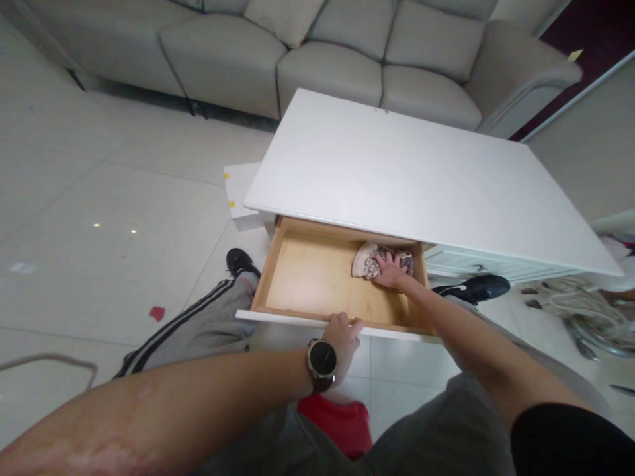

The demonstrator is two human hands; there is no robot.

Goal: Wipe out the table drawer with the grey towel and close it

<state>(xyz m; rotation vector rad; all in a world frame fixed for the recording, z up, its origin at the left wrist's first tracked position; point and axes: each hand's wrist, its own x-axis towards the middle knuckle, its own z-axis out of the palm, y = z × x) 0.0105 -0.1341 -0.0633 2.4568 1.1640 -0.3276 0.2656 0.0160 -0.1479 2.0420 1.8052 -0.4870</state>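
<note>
A white low table (421,178) has its wooden drawer (307,271) pulled out toward me. My left hand (344,337), with a watch on the wrist, grips the drawer's white front edge. My right hand (391,270) reaches into the drawer's back right corner, its fingers pressed down on a patterned cloth (366,260) that lies crumpled there. Apart from the cloth, the drawer's floor is bare wood.
A grey sofa (347,59) stands behind the table. My legs in grey trousers and black shoes (479,288) flank the drawer. A red seat (342,426) is under me. A white board (239,192) leans at the table's left. Cables lie on the floor at right.
</note>
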